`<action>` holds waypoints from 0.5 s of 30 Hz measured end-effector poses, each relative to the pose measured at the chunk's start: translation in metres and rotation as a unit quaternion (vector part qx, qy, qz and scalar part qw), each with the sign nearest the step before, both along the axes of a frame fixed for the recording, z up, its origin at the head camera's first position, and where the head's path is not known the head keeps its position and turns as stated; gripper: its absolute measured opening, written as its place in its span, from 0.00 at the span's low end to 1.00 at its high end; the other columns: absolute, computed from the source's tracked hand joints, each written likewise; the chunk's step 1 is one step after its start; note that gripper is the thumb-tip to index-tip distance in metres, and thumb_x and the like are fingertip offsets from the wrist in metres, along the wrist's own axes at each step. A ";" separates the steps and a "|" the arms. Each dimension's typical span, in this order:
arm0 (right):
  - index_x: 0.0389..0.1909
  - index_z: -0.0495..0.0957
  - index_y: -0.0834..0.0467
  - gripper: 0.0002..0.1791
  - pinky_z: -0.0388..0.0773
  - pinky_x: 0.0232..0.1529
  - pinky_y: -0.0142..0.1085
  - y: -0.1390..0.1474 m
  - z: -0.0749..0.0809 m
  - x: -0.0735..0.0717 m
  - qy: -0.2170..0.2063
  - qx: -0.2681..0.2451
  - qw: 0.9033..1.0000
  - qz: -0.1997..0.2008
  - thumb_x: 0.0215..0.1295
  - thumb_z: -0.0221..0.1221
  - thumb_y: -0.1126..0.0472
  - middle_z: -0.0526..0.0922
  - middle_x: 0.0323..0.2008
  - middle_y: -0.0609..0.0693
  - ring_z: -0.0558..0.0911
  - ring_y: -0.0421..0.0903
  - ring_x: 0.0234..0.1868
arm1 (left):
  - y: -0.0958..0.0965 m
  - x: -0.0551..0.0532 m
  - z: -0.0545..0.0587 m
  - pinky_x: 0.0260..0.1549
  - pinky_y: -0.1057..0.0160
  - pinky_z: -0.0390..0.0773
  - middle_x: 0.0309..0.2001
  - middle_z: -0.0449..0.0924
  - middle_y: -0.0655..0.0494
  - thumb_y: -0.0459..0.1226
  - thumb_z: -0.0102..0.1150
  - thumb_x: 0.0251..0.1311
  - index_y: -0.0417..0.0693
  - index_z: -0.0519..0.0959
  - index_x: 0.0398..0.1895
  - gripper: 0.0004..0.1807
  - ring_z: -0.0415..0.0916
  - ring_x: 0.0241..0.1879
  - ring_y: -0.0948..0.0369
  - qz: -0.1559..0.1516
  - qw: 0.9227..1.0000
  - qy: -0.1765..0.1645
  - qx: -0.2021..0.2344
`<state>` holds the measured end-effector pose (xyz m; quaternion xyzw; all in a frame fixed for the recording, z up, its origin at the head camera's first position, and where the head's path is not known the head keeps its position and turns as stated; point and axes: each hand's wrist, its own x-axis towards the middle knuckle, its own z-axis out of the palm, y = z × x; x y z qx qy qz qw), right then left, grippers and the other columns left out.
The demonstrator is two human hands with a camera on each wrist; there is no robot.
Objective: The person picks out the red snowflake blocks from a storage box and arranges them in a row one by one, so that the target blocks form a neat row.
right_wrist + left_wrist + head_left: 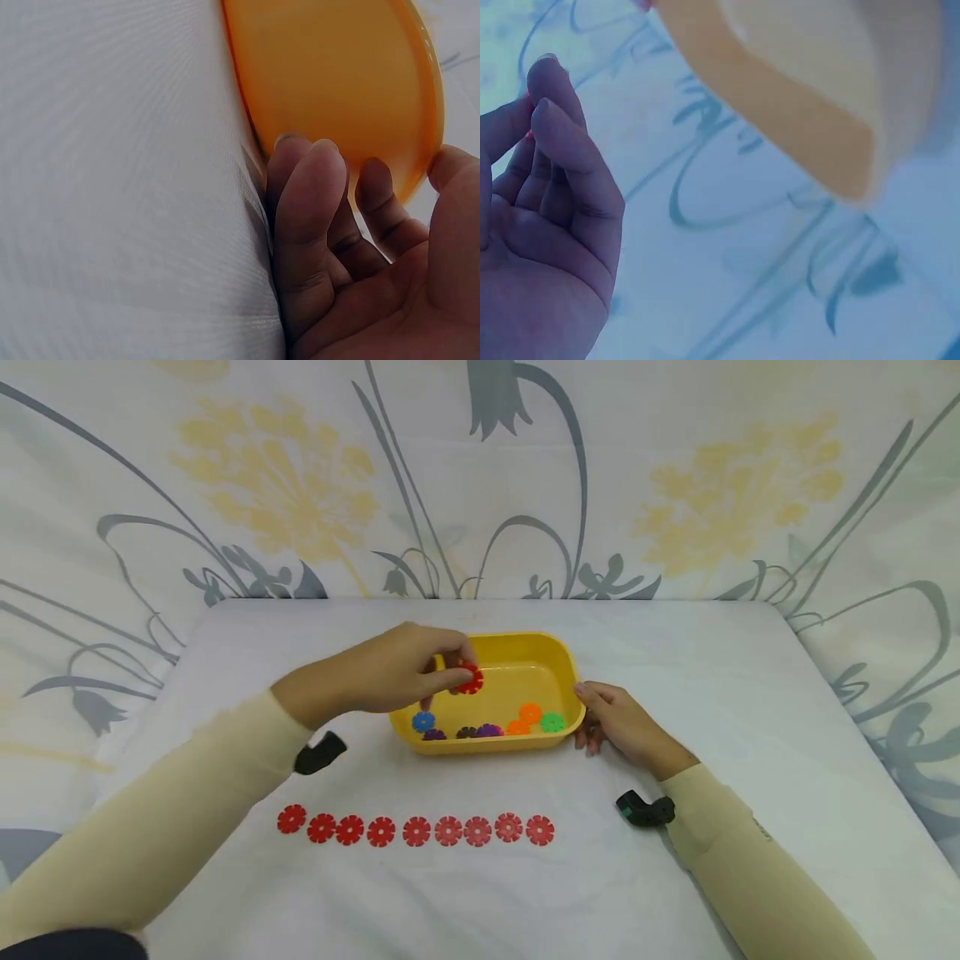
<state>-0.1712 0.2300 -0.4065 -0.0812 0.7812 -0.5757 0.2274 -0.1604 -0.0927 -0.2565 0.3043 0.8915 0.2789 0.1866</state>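
Above the left part of a yellow tray (525, 647), my left hand (397, 670) pinches a red notched disc (471, 679) between thumb and fingers. The left wrist view shows only a sliver of red at the fingertips. My right hand (626, 722) grips the tray's right end, thumb on the rim and fingers against the outer wall (337, 82). Inside the tray, along its near side, lie a blue disc (423, 721), a green disc (552, 722), orange discs (530, 713) and some dark and purple ones (489, 731).
A row of several red discs (417, 832) lies flat on the white tablecloth (480, 902), nearer to me than the tray. Behind the table hangs a flower-patterned cloth (480, 485). Each wrist carries a small black camera (647, 810).
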 end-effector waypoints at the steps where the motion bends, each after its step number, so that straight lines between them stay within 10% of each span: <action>1: 0.54 0.71 0.65 0.29 0.81 0.26 0.35 0.000 0.000 0.001 0.000 0.001 1.000 0.000 0.80 0.40 0.41 0.80 0.26 0.55 0.78 0.46 0.23 | -0.013 0.009 0.003 0.30 0.61 0.82 0.39 0.82 0.59 0.41 0.60 0.69 0.53 0.78 0.48 0.08 0.80 0.26 0.57 0.018 1.000 0.002 -0.001; 7: 0.55 0.70 0.66 0.30 0.81 0.26 0.35 0.001 0.000 0.002 0.006 0.004 1.000 0.001 0.80 0.40 0.41 0.80 0.26 0.55 0.79 0.46 0.24 | -0.093 0.053 0.004 0.27 0.63 0.79 0.37 0.81 0.58 0.41 0.61 0.68 0.57 0.78 0.50 0.10 0.78 0.26 0.60 0.123 0.992 0.012 -0.021; 15: 0.53 0.70 0.66 0.30 0.81 0.26 0.35 -0.002 -0.001 0.000 0.014 0.009 1.000 0.007 0.80 0.40 0.41 0.80 0.26 0.55 0.78 0.46 0.23 | -0.180 0.094 -0.054 0.26 0.65 0.79 0.37 0.78 0.52 0.39 0.59 0.68 0.50 0.75 0.53 0.13 0.78 0.25 0.59 0.208 0.974 -0.076 -0.051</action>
